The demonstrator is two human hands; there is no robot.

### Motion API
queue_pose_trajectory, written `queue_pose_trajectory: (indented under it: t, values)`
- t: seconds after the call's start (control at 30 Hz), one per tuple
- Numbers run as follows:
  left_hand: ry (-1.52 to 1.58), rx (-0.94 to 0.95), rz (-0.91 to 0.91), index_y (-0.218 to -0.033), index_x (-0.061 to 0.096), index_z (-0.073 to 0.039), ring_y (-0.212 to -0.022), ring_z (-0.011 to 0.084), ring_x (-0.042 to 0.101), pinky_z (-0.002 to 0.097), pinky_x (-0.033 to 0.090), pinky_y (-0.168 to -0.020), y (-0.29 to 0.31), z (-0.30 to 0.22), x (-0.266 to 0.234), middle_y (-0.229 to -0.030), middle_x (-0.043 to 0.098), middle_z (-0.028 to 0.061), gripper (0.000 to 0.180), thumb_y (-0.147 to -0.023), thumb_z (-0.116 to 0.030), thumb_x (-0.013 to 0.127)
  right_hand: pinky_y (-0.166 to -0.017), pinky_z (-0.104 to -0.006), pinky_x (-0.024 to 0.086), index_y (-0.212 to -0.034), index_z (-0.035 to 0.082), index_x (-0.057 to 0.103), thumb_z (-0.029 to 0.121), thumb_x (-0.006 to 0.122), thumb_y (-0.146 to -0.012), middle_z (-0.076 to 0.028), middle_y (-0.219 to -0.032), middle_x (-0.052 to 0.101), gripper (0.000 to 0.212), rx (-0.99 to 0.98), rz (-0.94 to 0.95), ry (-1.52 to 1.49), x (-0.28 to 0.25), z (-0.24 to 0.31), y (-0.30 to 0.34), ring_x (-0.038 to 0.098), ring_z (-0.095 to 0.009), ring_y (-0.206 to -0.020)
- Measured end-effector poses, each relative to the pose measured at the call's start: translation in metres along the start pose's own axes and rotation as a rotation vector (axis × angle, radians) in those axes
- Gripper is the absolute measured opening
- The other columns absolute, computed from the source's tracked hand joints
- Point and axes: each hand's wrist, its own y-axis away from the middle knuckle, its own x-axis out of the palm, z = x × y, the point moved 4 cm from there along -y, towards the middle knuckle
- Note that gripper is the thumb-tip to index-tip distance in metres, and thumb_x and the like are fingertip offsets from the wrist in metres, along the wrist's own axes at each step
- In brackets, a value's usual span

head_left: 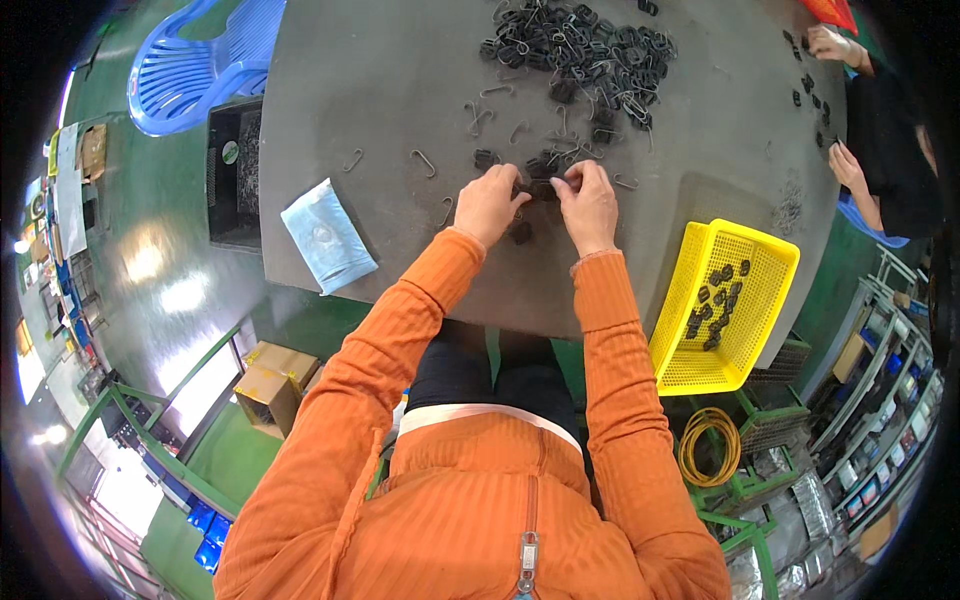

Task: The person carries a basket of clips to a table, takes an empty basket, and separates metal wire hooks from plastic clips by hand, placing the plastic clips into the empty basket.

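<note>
— At frame centre, on the grey counter (pixel 400 90), what have you got?

— Your left hand (pixel 487 203) and right hand (pixel 588 205) meet over one small black clip (pixel 541 189); both grips look pinched shut on it, fingers curled tight.

— Which step is that?

— Assembly, I'd judge: fitting a wire hook (pixel 424 163) to the clip.

— And next?

— Probably seat the hook fully, then drop the piece in the yellow basket (pixel 765 262) at lower right and pick another from the pile (pixel 580 50) at top centre.
</note>
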Motion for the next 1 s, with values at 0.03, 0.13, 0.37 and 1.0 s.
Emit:
queue_pose_trajectory:
  t: [0.03, 0.13, 0.37, 1.0]
  values:
    - [-0.002, -0.001, 0.003, -0.084, 0.059, -0.003, -0.070, 0.0281, 0.058, 0.0352, 0.047, -0.065, -0.002, 0.002, -0.004, -0.078, 0.061, 0.0110, 0.022, -0.074, -0.021, 0.067, -0.064, -0.0376, 0.046, -0.087, 0.008, 0.053, 0.020, 0.070, -0.073, -0.007, -0.083, 0.056, 0.025, 0.003, 0.001, -0.002, 0.001, 0.002, 0.000, 0.058, -0.026, -0.074]
    - [0.164, -0.115, 0.268, -0.083, 0.058, -0.003, -0.071, 0.0237, 0.060, 0.0338, 0.048, -0.065, -0.007, 0.014, -0.020, -0.083, 0.061, 0.0074, 0.020, -0.074, -0.019, 0.067, -0.066, -0.0373, 0.047, -0.091, 0.010, 0.053, 0.022, 0.070, -0.072, -0.006, -0.090, 0.054, 0.029, -0.034, -0.061, -0.011, -0.002, 0.010, -0.002, 0.058, -0.026, -0.077]
    - [1.435, -0.309, 0.537, -0.089, 0.054, -0.005, -0.073, 0.0169, 0.055, 0.0220, 0.046, -0.052, 0.028, 0.038, -0.069, -0.100, 0.054, 0.0101, 0.016, -0.080, -0.014, 0.064, -0.068, -0.0338, 0.048, -0.081, 0.009, 0.060, 0.021, 0.073, -0.066, -0.005, -0.089, 0.053, 0.023, -0.256, -0.038, 0.207, 0.012, 0.031, -0.017, 0.056, -0.025, -0.078]
    - [0.115, -0.245, -0.013, -0.090, 0.059, -0.004, -0.074, 0.0253, 0.060, 0.0354, 0.046, -0.064, 0.023, 0.061, -0.040, -0.077, 0.061, 0.0099, 0.025, -0.077, -0.023, 0.067, -0.070, -0.0416, 0.048, -0.094, 0.009, 0.055, 0.025, 0.073, -0.068, -0.009, -0.092, 0.059, 0.036, -0.237, 0.304, 0.251, 0.057, 0.074, -0.031, 0.061, -0.031, -0.081]
